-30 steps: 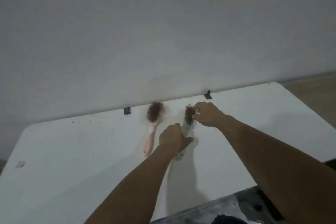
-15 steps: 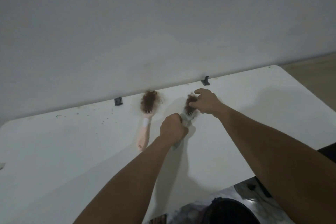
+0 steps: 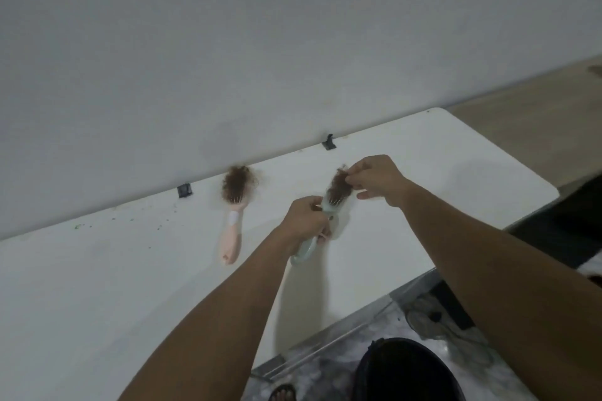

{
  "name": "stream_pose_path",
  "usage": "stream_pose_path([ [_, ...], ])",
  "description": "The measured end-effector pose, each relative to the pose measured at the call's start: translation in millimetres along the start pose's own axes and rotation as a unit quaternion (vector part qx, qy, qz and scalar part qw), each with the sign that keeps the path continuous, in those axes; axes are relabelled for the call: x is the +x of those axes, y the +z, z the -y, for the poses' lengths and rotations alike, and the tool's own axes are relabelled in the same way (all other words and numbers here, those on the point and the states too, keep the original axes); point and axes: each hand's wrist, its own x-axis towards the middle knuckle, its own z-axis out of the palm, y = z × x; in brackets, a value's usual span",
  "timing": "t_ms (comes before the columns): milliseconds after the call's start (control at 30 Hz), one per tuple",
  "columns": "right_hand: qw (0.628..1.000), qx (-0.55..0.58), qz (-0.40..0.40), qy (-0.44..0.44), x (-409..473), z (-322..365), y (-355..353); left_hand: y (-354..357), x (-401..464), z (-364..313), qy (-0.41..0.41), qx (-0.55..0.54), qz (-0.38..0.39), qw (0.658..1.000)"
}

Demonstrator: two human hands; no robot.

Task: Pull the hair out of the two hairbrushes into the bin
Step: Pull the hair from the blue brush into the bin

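Observation:
My left hand (image 3: 306,221) grips the handle of a pale green hairbrush (image 3: 332,208) and holds it lifted above the white table (image 3: 97,286). A clump of brown hair (image 3: 338,185) covers its bristles. My right hand (image 3: 374,177) pinches the top of that clump with thumb and fingertips. A pink hairbrush (image 3: 232,231) lies flat on the table to the left, its head matted with brown hair (image 3: 237,184) near the wall. A black bin (image 3: 407,371) stands on the floor below the table's front edge.
The table butts against a grey wall, with two small black clips (image 3: 184,189) (image 3: 328,142) at its back edge. Small dark crumbs dot the left tabletop. A sandalled foot (image 3: 282,393) and dark items lie on the marbled floor by the bin.
The green brush has been lifted off the table in my left hand. My right hand's fingers have closed on the hair at its head. The view has tilted down, showing the bin.

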Motion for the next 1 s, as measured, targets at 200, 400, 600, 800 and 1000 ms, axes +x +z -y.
stream_pose_path([
  [200, 0.993, 0.091, 0.017, 0.068, -22.1, -24.1, -42.0, 36.8, -14.4, 1.4, 0.016, 0.016, 0.043, 0.999],
  [400, 0.989, 0.144, -0.016, 0.019, -49.0, -63.7, -83.0, 93.3, -19.0, 3.9, 0.049, 0.051, 0.079, 0.994],
  [600, 0.99, 0.121, -0.077, -0.015, -76.2, -124.7, -124.2, 166.2, -22.7, 17.8, 0.04, 0.044, 0.125, 0.99],
  [800, 0.983, 0.137, -0.115, -0.028, -105.9, -181.5, -154.3, 219.9, -24.6, 48.1, 0.081, 0.067, 0.143, 0.984],
  [1000, 0.973, 0.194, -0.115, -0.049, -145.5, -255.5, -142.3, 253.7, -38.3, 116.6, 0.112, 0.097, 0.152, 0.977],
])
